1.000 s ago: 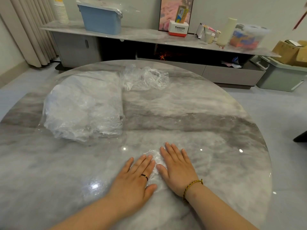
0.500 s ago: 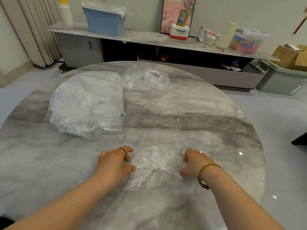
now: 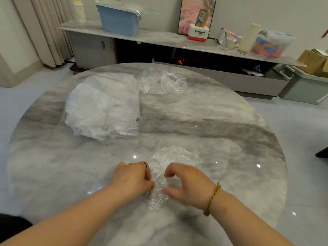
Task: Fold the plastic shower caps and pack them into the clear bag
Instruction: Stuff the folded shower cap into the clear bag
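Observation:
A crumpled clear plastic shower cap [image 3: 166, 162] lies near the front of the round marble table [image 3: 230, 132]. My left hand [image 3: 132, 178] pinches the cap's left edge with curled fingers. My right hand [image 3: 188, 183] grips its right side, thumb and fingers curved round the plastic. A large clear bag [image 3: 103, 107] stuffed with white folded caps lies at the back left. A loose pile of clear caps [image 3: 162, 82] sits behind it, at the far middle of the table.
Beyond the table runs a long low shelf [image 3: 159, 39] with a blue bin [image 3: 118, 18], a Panasonic box [image 3: 198, 32] and other items. A green crate [image 3: 305, 87] and cardboard boxes stand on the floor at the right. Curtains hang at the far left.
My hands went from pressing the cap flat to gripping its two sides apart, and now they have come close together, bunching the cap between them.

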A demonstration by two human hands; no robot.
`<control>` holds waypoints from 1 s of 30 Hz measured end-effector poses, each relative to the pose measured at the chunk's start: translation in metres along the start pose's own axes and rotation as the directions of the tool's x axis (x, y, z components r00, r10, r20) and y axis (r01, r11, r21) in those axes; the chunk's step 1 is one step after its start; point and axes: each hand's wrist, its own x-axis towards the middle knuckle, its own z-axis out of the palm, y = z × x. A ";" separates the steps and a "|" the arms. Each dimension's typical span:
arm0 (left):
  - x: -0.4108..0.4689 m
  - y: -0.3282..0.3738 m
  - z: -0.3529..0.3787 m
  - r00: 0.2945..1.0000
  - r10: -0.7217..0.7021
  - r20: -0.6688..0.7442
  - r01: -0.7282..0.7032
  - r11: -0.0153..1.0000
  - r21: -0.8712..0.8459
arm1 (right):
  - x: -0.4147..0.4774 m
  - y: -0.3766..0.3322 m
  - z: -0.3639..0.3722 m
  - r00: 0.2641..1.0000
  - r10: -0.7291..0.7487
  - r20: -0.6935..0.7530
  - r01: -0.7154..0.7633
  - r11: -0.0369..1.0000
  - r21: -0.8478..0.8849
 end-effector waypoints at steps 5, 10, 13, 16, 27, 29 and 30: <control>-0.003 -0.005 -0.010 0.992 0.043 -0.121 -0.051 0.997 -0.061 | -0.005 -0.002 0.024 0.985 -0.034 0.171 0.066 0.981 -0.183; 0.006 -0.017 -0.013 0.911 0.280 -0.303 -0.350 0.913 -0.207 | 0.008 -0.003 0.034 0.996 -0.093 -0.005 0.088 0.955 -0.283; 0.004 -0.016 -0.017 0.921 0.353 -0.164 -0.387 0.875 -0.291 | 0.006 0.009 0.028 1.000 -0.016 -0.022 0.016 1.000 -0.012; 0.003 -0.019 -0.013 0.906 0.423 -0.002 -0.410 0.876 -0.253 | 0.001 0.022 0.013 0.994 0.087 0.068 -0.107 0.906 0.410; 0.004 -0.005 0.008 0.989 0.140 -0.054 -0.150 0.928 -0.340 | 0.015 0.032 -0.003 0.829 0.505 0.240 -0.406 0.248 0.880; 0.008 -0.008 0.014 0.994 0.052 -0.099 -0.096 0.854 -0.511 | 0.019 0.034 0.001 0.805 0.570 0.165 -0.374 0.272 0.887; 0.009 -0.009 0.015 0.994 0.021 -0.109 -0.077 0.839 -0.539 | 0.021 0.034 0.003 0.800 0.588 0.119 -0.367 0.323 0.872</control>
